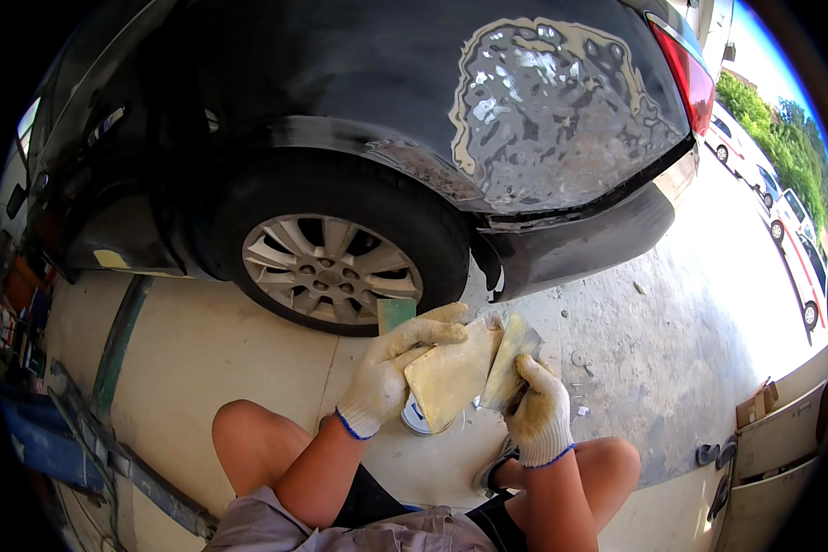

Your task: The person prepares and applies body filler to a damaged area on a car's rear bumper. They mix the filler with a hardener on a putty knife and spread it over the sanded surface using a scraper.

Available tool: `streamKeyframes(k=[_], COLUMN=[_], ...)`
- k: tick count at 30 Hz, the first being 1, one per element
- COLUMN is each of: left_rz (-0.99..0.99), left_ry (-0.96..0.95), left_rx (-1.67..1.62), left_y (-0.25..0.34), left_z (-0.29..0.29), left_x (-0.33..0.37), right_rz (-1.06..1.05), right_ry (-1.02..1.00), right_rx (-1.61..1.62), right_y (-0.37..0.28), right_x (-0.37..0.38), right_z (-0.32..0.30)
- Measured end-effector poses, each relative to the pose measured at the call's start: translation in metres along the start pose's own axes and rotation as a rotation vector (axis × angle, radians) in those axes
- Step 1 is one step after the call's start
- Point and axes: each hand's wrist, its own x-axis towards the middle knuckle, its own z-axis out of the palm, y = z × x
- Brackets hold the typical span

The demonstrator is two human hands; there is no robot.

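Note:
My left hand (388,366), in a stained white work glove with blue cuff trim, grips a flat putty board (453,370) smeared pale yellow. A green rectangular piece (396,314) shows just behind its fingers; whether the hand holds it, I cannot tell. My right hand (540,412), gloved the same way, is closed round a putty-stained flat spreader (513,364), whose blade meets or overlaps the board's right edge. Ahead is the dark car's rear panel, with a bare, uneven, grey patch (561,129) ringed by beige filler.
The rear wheel (331,267) stands in front of me, left of the bumper (589,241). Below the board, a round tin (423,419) is partly hidden. Blue lift equipment (51,451) lies at left. Cabinets (782,428) and slippers (716,454) are at right. Parked vehicles (782,216) stand outside.

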Motion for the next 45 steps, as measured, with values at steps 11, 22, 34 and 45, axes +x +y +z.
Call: streamKeyframes(k=[11,22,34,45], left_rz=[-0.648,-0.081,0.357,0.082], left_ry=[-0.209,0.078,0.009,0.250], left_rx=[0.309,0.602,0.767,0.288], left_y=[-0.020,-0.055,-0.037,-0.043], left_z=[-0.013,0.013,0.015,-0.040], left_x=[-0.005,-0.016,-0.014,0.012], right_rz=[-0.180,-0.662,-0.852,-0.080], right_ry=[0.042,0.191,0.237,0.265], right_rx=[-0.292,-0.583,-1.151,-0.605], right_y=[-0.019,0.017,0.005,0.054], right_x=[-0.010,-0.014,-0.001,0.069], right_z=[0.013,0.014,0.008,-0.086])
